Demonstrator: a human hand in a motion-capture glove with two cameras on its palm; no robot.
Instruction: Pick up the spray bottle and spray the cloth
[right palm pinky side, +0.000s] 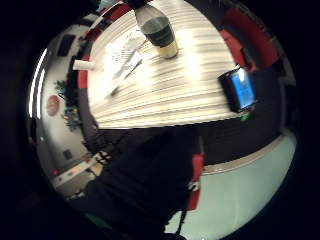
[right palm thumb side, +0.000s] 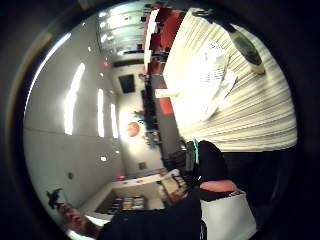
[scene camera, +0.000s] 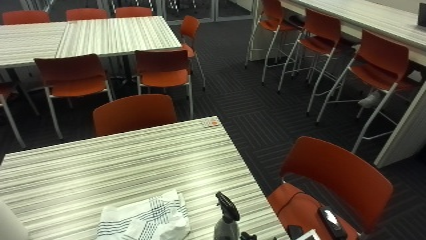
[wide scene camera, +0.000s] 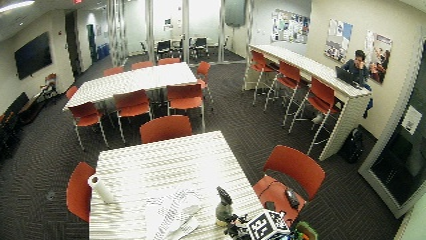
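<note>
A dark spray bottle (scene camera: 226, 220) with a black trigger head stands upright near the striped table's (scene camera: 120, 165) near right corner. A white cloth with thin dark stripes (scene camera: 145, 221) lies crumpled just left of it. Only a little of my gloved right hand (wide scene camera: 237, 231) shows, at the table's near edge, just in front of the bottle (wide scene camera: 223, 206) and apart from it. From the palm views, the bottle (right palm pinky side: 160, 31) (right palm thumb side: 247, 44) and the cloth (right palm pinky side: 125, 56) (right palm thumb side: 215, 75) lie some way off across the tabletop.
A paper towel roll (wide scene camera: 101, 189) stands at the table's left edge. A red chair (scene camera: 333, 185) on the right carries a dark phone (scene camera: 331, 221). A device with a lit blue screen (right palm pinky side: 240, 90) is beside the table edge. Another chair (scene camera: 133, 112) stands at the far side.
</note>
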